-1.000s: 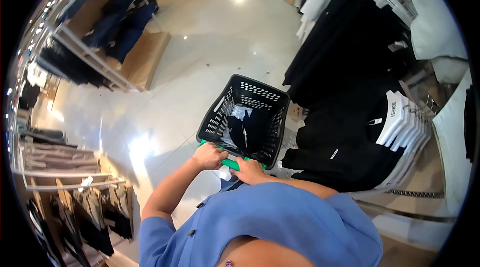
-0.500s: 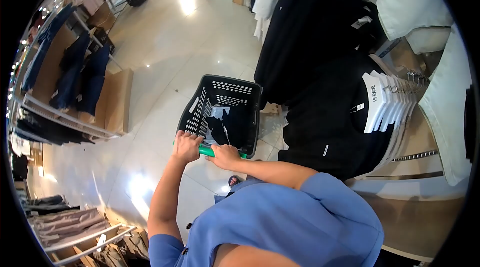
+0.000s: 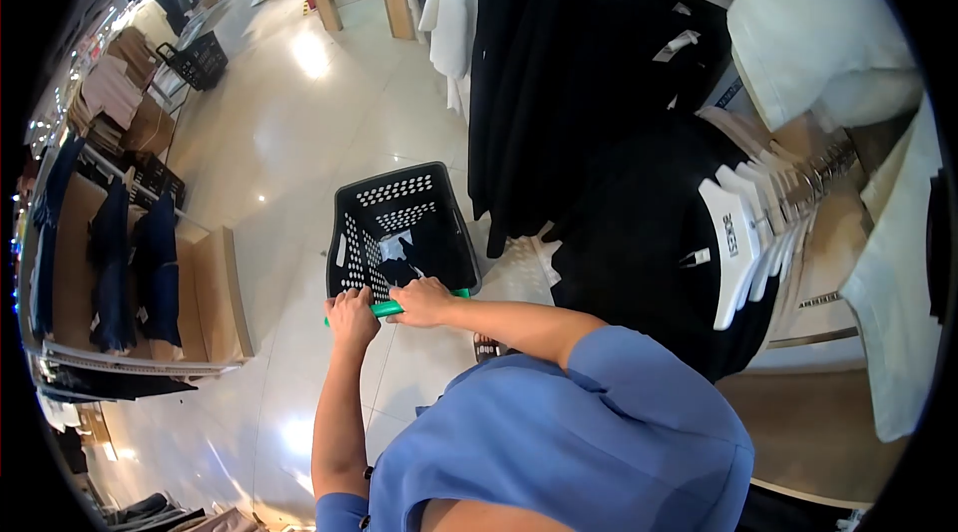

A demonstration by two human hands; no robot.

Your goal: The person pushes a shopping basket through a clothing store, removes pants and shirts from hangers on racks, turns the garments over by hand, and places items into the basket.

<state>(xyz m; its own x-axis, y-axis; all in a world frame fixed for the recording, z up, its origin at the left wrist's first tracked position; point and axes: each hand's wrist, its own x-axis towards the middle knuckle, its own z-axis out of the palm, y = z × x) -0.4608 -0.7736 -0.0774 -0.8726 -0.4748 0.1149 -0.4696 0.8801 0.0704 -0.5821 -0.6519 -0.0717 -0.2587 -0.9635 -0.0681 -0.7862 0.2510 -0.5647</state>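
A black shopping basket point(image 3: 399, 183) with perforated walls stands in front of me. Across its near side runs a green handle point(image 3: 387, 309), and both hands are closed around it. My left hand point(image 3: 352, 316) grips the handle near its left end. Farther right, my right hand point(image 3: 421, 301) wraps over it, a short gap from the left one. Inside the basket lie a dark garment point(image 3: 431, 248) and a whitish packet or label point(image 3: 395, 245). The lower part of the basket's contents is partly hidden by my hands.
Close on the right, black shirts point(image 3: 639, 223) hang on white hangers point(image 3: 733, 243). At the left is a wooden shelf unit point(image 3: 215, 302) with dark jeans point(image 3: 155, 272). Another black basket point(image 3: 198, 61) stands farther off. Shiny floor tiles point(image 3: 289, 143) run between the racks.
The view has turned, so the basket and both hands appear farther left. The shelf with jeans sits lower in view. Both hands keep their hold on the green handle.
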